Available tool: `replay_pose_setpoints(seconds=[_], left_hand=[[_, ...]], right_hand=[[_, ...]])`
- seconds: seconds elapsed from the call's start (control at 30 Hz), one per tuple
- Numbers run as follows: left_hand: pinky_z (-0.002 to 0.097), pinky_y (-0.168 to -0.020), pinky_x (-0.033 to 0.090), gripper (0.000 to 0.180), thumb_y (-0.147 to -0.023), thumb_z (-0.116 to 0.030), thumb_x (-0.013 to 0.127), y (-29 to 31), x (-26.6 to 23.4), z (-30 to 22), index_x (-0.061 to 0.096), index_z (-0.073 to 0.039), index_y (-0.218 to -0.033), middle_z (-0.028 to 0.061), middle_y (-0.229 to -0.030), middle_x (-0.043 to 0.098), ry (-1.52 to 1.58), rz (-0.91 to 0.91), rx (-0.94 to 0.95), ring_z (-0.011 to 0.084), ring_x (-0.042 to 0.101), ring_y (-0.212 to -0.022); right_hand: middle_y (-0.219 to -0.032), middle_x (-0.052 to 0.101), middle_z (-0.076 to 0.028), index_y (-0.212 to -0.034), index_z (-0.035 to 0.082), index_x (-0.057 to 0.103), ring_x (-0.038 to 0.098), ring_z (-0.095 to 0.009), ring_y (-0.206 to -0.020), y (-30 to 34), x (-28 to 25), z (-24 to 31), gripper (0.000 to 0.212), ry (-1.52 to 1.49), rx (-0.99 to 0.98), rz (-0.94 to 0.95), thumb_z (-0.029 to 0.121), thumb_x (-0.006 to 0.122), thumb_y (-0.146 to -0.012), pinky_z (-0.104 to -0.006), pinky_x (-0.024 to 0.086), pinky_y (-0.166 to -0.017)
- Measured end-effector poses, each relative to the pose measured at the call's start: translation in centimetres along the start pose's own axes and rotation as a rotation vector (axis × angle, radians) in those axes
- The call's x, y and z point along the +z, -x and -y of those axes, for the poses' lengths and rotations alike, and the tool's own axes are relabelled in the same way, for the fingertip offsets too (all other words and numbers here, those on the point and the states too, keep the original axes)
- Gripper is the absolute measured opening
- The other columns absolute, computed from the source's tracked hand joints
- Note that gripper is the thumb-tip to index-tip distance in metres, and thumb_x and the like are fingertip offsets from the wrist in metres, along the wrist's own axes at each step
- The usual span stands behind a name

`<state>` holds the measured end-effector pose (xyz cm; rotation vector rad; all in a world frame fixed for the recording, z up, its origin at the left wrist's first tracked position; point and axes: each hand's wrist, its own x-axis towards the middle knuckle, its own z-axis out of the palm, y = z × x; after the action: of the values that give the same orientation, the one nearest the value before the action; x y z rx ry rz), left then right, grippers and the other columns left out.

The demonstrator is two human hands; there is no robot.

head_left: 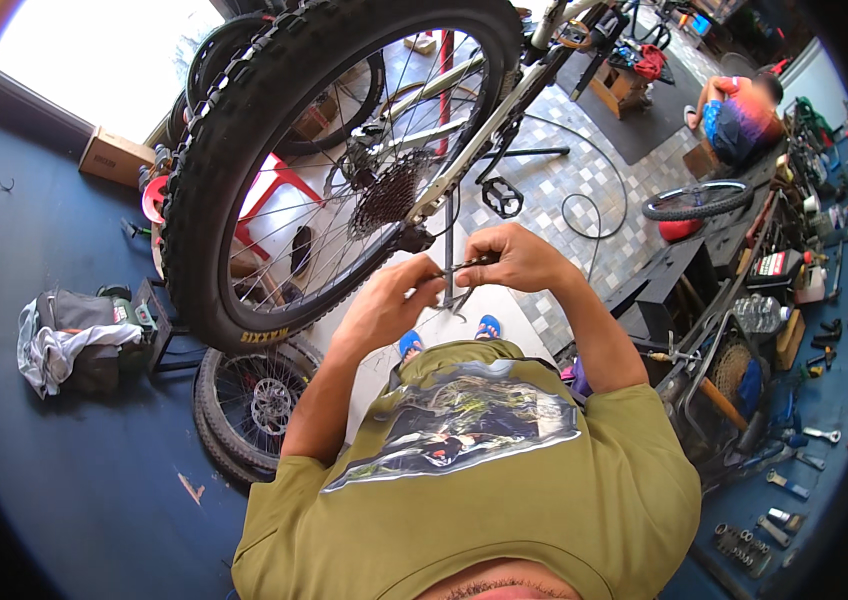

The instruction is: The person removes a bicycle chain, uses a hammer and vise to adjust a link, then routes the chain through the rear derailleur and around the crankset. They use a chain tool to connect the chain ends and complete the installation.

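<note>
In front of my chest, my left hand [392,303] and my right hand [524,258] pinch a short dark stretch of bicycle chain [466,264] between their fingertips. A loose end seems to hang below the fingers, too small to follow clearly. Just beyond my hands, a bicycle is held up off the floor, its big knobby rear tire [206,240] filling the upper left. The dark cassette [391,195] sits at the wheel's hub, and the rear derailleur [414,238] hangs close above my left fingers. A pedal [502,198] shows farther right.
Loose wheels [254,410] lean at the lower left, near a bag with a grey cloth [84,340]. On my right runs a cluttered workbench [684,290], and tools such as wrenches [789,485] hang beyond it. Another person [744,115] sits low at the far right.
</note>
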<state>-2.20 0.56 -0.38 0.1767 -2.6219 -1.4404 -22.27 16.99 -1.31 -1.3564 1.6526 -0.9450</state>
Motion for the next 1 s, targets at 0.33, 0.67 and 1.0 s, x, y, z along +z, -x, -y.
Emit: replay_pose_setpoints(seconds=[0.33,0.67,1.0], left_hand=[[0.0242,-0.051,0.038,0.030,-0.108,-0.024,0.062,7.7,-7.3,-10.2,0.063,0.000,-0.090,0.0005,-0.072,0.055,0.100,-0.617,-0.138,0.0074,0.052,-0.058],[0.0227,-0.050,0.025,0.033,-0.113,-0.027,0.050,18.2,-23.5,-19.2,0.052,-0.003,-0.091,0.0002,-0.071,0.034,-0.183,-1.353,0.132,0.0076,0.029,-0.053],[0.0226,-0.043,0.022,0.033,-0.108,-0.037,0.061,32.1,-36.6,-17.1,0.058,-0.011,-0.088,-0.0063,-0.066,0.038,-0.364,-1.617,-0.516,0.0027,0.028,-0.049]], right_hand=[[-0.109,0.066,-0.013,-0.098,0.006,0.072,0.061,-0.029,-0.111,-0.4,7.1,-14.5,0.034,-0.097,0.008,0.035,0.036,0.083,-0.089,-0.0410,0.048,-0.100],[-0.106,0.076,-0.011,-0.107,0.006,0.072,0.070,-0.028,-0.103,-0.2,2.1,-20.5,0.028,-0.041,0.116,0.059,0.032,0.075,-0.097,-0.0414,0.053,-0.091],[-0.075,0.062,0.005,-0.098,0.004,0.075,0.048,-0.004,-0.064,4.3,-11.0,-12.5,0.028,-0.292,0.293,0.066,0.027,0.063,-0.108,-0.0228,0.039,-0.057]])
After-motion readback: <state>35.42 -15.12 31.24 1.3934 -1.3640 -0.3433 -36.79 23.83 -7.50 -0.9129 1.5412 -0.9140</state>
